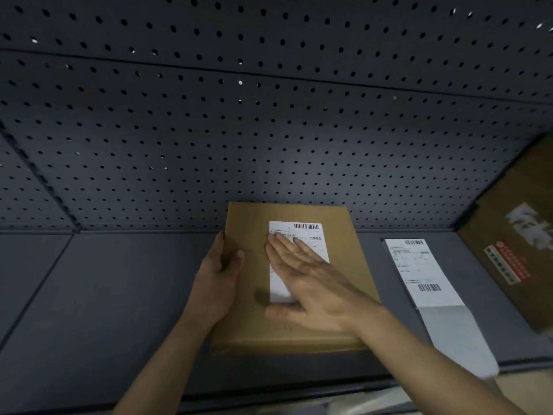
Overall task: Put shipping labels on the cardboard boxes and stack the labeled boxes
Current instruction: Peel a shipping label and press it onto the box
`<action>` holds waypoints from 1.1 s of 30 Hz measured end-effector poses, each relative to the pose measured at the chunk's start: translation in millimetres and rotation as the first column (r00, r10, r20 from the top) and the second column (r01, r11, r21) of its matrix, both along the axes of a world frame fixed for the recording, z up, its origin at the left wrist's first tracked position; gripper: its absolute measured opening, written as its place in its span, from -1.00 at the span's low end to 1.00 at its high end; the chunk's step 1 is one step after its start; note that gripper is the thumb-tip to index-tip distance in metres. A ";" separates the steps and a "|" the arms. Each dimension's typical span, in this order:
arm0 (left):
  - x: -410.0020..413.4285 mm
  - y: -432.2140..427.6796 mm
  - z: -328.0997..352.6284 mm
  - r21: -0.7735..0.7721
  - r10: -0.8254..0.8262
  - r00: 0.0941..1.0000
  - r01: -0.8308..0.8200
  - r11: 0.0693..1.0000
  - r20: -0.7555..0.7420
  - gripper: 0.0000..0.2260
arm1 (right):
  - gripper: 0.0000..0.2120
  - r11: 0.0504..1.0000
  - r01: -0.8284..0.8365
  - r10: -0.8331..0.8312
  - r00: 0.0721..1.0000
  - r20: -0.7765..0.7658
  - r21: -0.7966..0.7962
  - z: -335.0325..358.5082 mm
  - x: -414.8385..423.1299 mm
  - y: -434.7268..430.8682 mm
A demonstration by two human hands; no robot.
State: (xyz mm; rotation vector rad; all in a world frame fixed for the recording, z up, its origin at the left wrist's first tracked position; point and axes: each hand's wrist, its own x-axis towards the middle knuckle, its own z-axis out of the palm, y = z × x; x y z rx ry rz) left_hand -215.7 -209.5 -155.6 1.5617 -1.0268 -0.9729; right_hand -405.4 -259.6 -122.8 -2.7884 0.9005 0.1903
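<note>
Cardboard box [248,223]: lies flat at the middle of the shelf, long side running away from the camera; far end by the back wall, can't tell if touching.
Pegboard [269,115]: dark perforated panel, fills the back wall above the shelf.
Shelf [104,295]: dark flat surface, carries everything.
Second box [514,235]: brown, printed top, far right, partly out of frame, apart from the centre box.
Label strip [419,271]: printed sheet with barcodes, lies on the shelf between the two boxes; blank near end overhangs the shelf front.
Right hand [308,283]: flat, fingers straight, palm down on the label, pressing it; grips nothing.
Left hand [217,274]: holds the box's left edge, thumb on top, fingers along the side.
Label [302,232]: white, barcode at far end, on the box top, near half under the right hand.
</note>
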 end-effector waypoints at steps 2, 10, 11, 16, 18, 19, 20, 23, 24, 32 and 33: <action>0.0 0.0 0.6 0.000 0.005 1.000 -0.005 1.000 0.000 -0.67 | 0.04 1.000 -0.021 0.021 1.000 0.003 -0.009 1.6 -1.0 14.2; 0.6 -0.2 0.9 -0.008 0.001 1.000 0.000 1.000 0.026 -0.72 | 0.06 0.996 -0.083 0.083 0.996 0.026 0.028 10.2 -5.8 48.0; 0.7 -0.2 1.4 -0.007 0.002 1.000 -0.002 1.000 0.027 -0.72 | 0.05 0.995 -0.093 0.092 0.995 0.029 0.028 9.9 -6.6 49.0; 0.9 0.1 2.4 -0.005 0.004 0.999 -0.004 1.000 0.038 -0.73 | -0.10 0.990 -0.093 0.086 0.993 0.076 0.102 12.8 -10.3 45.1; 1.3 -0.7 1.9 0.006 0.007 0.999 -0.007 1.000 0.040 -0.74 | -0.18 0.991 -0.030 0.015 0.993 0.117 0.132 12.7 -8.1 38.1; 0.9 0.1 2.5 0.012 0.009 0.999 -0.010 1.000 0.036 -0.74 | -0.21 0.991 0.005 -0.022 0.992 0.126 0.136 12.0 -6.2 32.6; 0.6 1.1 3.0 0.011 0.008 0.999 -0.008 1.000 0.035 -0.73 | -0.25 0.991 0.039 -0.055 0.990 0.129 0.125 10.2 -3.9 24.9; -0.3 2.5 5.8 0.028 -0.004 1.000 0.003 1.000 0.028 -0.66 | -0.34 0.987 0.126 -0.135 0.987 0.089 0.099 4.2 5.6 -2.8; -1.0 2.6 5.1 0.033 -0.004 1.000 0.003 0.999 0.027 -0.69 | -0.36 0.986 0.142 -0.148 0.986 0.069 0.086 1.5 8.5 -10.9; 1.0 1.7 3.2 0.066 -0.013 1.000 0.011 0.998 0.016 -0.57 | -0.40 0.966 0.259 -0.258 0.966 0.030 -0.006 -3.5 24.1 -49.5; 1.8 1.9 3.3 0.066 -0.012 1.000 0.011 0.998 0.022 -0.54 | -0.39 0.962 0.274 -0.274 0.961 0.037 -0.013 -4.0 25.8 -51.9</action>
